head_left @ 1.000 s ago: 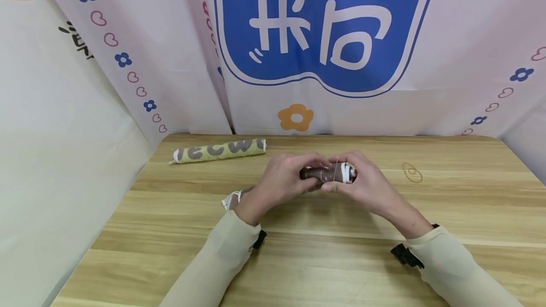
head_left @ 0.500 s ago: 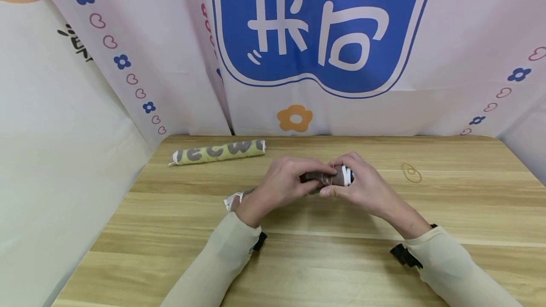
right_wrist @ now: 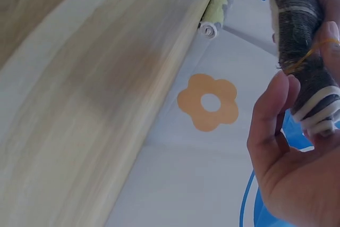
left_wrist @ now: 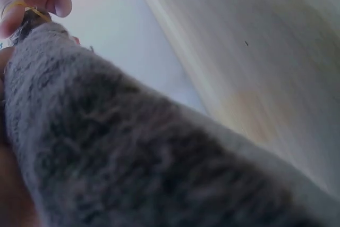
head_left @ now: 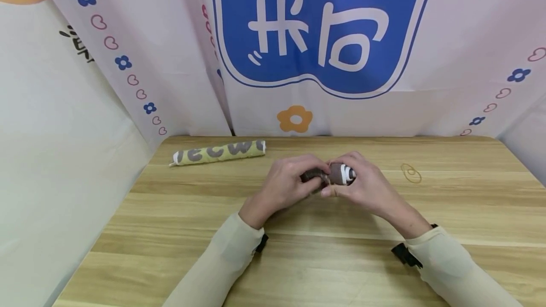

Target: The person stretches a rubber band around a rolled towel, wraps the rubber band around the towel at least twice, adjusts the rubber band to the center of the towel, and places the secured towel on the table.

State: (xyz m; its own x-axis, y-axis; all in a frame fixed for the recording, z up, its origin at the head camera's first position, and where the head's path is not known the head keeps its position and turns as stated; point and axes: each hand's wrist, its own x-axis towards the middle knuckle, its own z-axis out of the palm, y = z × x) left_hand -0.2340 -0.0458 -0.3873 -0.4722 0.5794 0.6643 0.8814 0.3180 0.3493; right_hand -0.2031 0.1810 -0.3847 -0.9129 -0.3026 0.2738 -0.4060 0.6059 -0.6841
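Note:
Both hands are on a rolled brown towel (head_left: 337,174) over the middle of the table. My left hand (head_left: 283,184) grips the roll's body, thumb on the near side. At the roll's right end, where white edging shows in a spiral, my right hand (head_left: 368,184) holds it between thumb and fingers. A thin yellow rubber band (right_wrist: 303,63) circles the roll close to this end in the right wrist view, with fingertips of both hands right at it. Fuzzy brown towel cloth (left_wrist: 122,126) fills much of the left wrist view. The roll's left end is hidden behind my left hand and forearm.
A yellow-green towel roll (head_left: 219,152) with grey letters lies at the table's back left. Another rubber band (head_left: 411,173), loosely looped, lies right of my right hand. A printed cloth backdrop (head_left: 256,108) rises behind the wooden table (head_left: 324,269).
The rubber band has shifted slightly left along the brown roll, away from its white-edged end. The roll's far left end, visible beside my left wrist earlier, is now hidden.

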